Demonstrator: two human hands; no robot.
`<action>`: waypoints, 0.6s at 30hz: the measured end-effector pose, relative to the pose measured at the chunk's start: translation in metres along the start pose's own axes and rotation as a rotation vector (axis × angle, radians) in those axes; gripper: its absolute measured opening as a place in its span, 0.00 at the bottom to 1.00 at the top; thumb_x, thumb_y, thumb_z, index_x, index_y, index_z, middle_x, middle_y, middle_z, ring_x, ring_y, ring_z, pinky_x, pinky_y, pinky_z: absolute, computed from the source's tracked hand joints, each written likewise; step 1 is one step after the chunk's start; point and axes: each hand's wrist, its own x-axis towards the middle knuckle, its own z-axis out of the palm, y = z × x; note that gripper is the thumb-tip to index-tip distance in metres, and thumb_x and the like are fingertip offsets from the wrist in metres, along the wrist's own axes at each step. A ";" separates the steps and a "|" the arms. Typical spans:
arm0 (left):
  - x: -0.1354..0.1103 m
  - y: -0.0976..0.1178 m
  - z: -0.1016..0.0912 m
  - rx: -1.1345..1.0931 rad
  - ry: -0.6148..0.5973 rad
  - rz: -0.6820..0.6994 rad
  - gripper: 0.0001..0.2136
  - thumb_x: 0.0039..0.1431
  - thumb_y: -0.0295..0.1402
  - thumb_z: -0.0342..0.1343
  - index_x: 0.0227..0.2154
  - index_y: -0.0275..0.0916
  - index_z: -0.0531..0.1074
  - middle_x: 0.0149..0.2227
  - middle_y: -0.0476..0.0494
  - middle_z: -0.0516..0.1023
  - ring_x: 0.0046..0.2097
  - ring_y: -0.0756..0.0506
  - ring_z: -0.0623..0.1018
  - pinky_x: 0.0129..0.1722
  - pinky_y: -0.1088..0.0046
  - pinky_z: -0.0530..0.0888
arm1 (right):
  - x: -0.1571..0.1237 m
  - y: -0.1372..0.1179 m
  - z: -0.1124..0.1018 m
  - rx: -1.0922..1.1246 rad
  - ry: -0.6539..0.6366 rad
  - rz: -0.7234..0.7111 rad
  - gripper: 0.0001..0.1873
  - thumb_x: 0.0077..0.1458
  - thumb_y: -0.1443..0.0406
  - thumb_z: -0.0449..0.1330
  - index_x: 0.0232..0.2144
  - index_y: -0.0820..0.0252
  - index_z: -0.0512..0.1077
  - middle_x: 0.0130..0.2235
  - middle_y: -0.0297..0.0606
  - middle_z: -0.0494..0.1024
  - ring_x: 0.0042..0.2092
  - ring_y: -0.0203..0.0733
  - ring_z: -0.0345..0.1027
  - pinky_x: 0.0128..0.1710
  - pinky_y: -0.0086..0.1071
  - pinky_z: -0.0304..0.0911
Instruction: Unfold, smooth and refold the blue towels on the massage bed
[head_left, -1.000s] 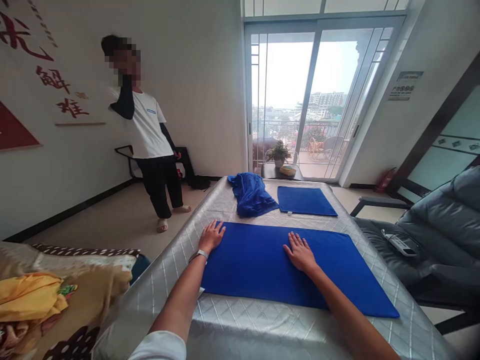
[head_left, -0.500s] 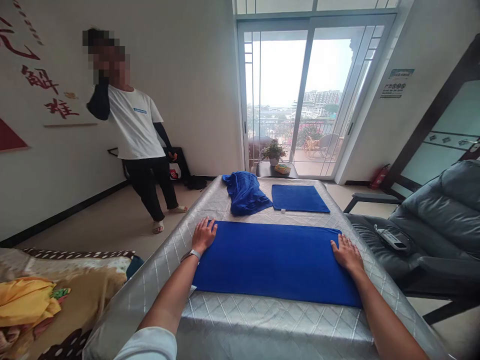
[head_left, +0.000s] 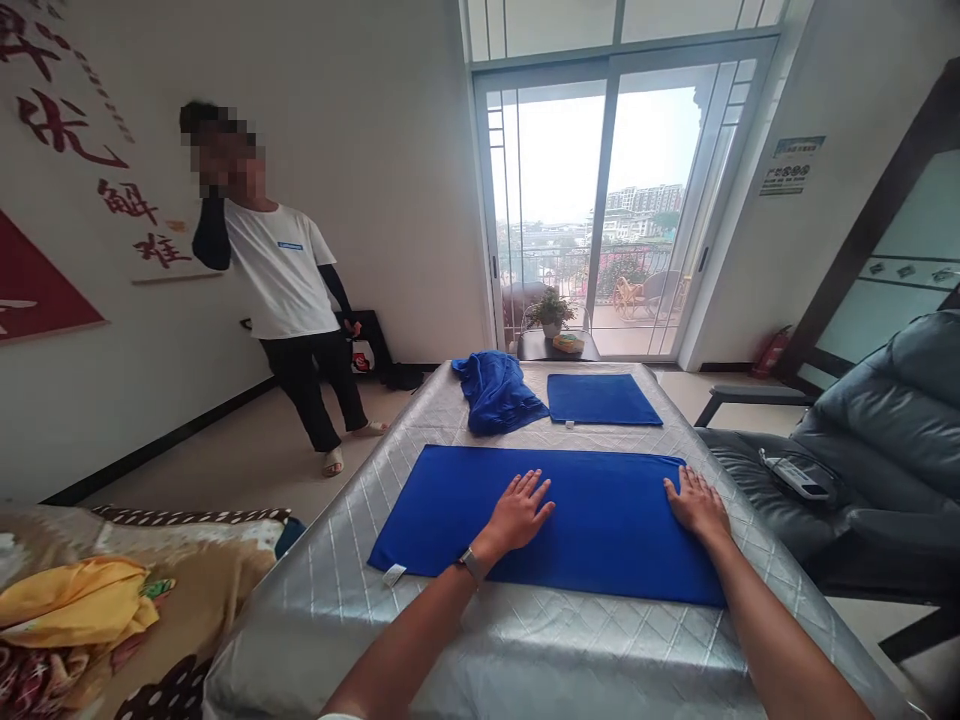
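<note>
A long blue towel [head_left: 600, 530] lies flat across the silver quilted cover in front of me, a white tag at its near left corner. My left hand [head_left: 517, 512], fingers spread, is over the towel's middle, holding nothing. At the towel's far right corner, my right hand [head_left: 697, 500] rests flat with fingers extended. Farther back lies a smaller blue folded towel [head_left: 604, 399], and left of it is a crumpled blue towel [head_left: 499, 393].
The silver quilted cover [head_left: 330, 610] drapes over the table edges. A person [head_left: 281, 270] stands at the left. Clothes [head_left: 82, 600] lie on a blanket at lower left. A dark armchair [head_left: 892, 430] with a device on its seat stands right; a potted plant [head_left: 553, 312] is behind.
My left hand has moved right from the towel's left edge to its middle, uncovering the left side and tag. My right hand stays at the right corner. The view has shifted slightly.
</note>
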 end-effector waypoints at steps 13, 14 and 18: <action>-0.127 -0.134 -0.037 0.227 -0.110 -0.638 0.33 0.71 0.54 0.33 0.72 0.42 0.49 0.74 0.38 0.46 0.73 0.36 0.49 0.70 0.49 0.50 | -0.001 -0.001 -0.004 0.002 0.015 -0.002 0.41 0.66 0.52 0.34 0.71 0.72 0.49 0.73 0.47 0.50 0.73 0.49 0.42 0.71 0.43 0.37; -0.137 -0.140 -0.039 0.242 -0.100 -0.658 0.33 0.71 0.53 0.33 0.72 0.41 0.50 0.74 0.38 0.46 0.73 0.36 0.49 0.70 0.50 0.50 | -0.002 -0.002 -0.006 -0.008 0.021 0.003 0.40 0.66 0.53 0.35 0.71 0.71 0.50 0.73 0.48 0.51 0.72 0.50 0.43 0.70 0.45 0.38; -0.149 -0.142 -0.043 0.241 -0.057 -0.655 0.33 0.71 0.55 0.35 0.71 0.41 0.52 0.73 0.37 0.48 0.73 0.35 0.51 0.69 0.49 0.52 | -0.014 -0.018 -0.018 -0.106 0.164 -0.041 0.35 0.64 0.62 0.40 0.70 0.69 0.56 0.70 0.52 0.57 0.73 0.54 0.41 0.70 0.55 0.33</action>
